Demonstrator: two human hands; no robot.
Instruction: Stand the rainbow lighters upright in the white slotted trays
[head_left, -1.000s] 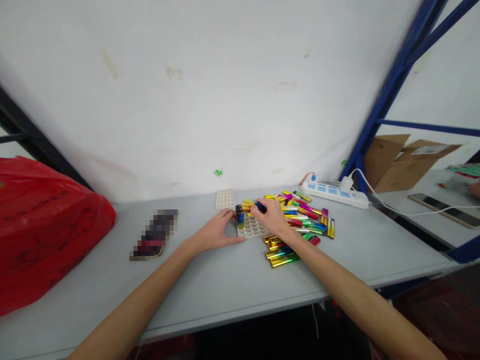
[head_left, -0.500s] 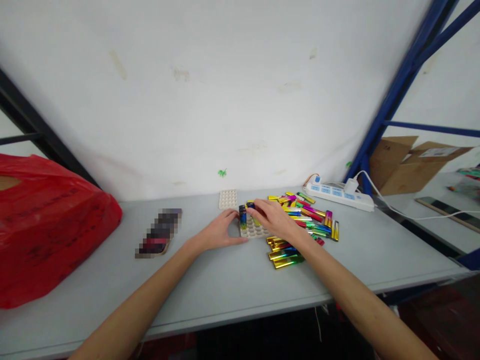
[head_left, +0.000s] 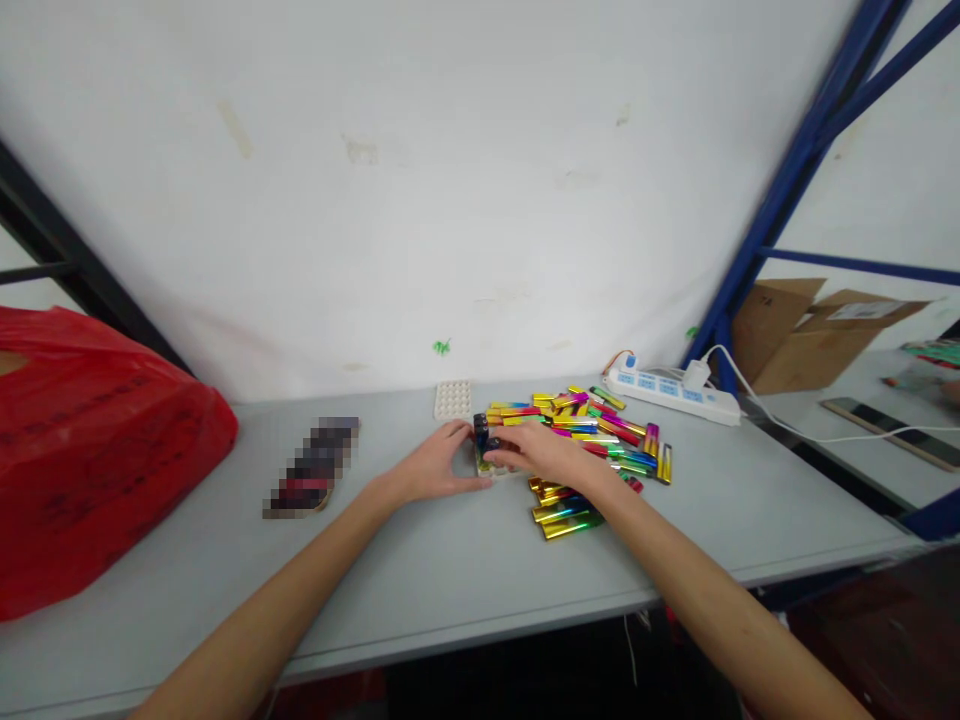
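Note:
A pale tray with round holes (head_left: 504, 474) lies on the grey table, largely covered by my right hand. Dark-topped lighters (head_left: 481, 430) stand upright at its left edge. My left hand (head_left: 442, 463) rests at that edge, thumb and fingers spread around the corner. Over the tray, my right hand (head_left: 529, 447) pinches a dark-topped lighter (head_left: 492, 444) beside the standing ones. A loose pile of shiny multicoloured lighters (head_left: 600, 430) lies to the right of and behind the tray, with several more (head_left: 562, 515) in front on the right.
A second pale tray (head_left: 453, 400) lies near the wall. A red plastic bag (head_left: 105, 450) and a pixelated flat object (head_left: 311, 470) are on the left. At the back right are a white power strip (head_left: 671, 393), a blue frame (head_left: 780, 190), a cardboard box (head_left: 817, 335) and a phone (head_left: 892, 432).
My right hand has moved left and slightly down with the lighter, closer to the standing lighters. My left hand has stayed at the tray's edge. The view has shifted slightly.

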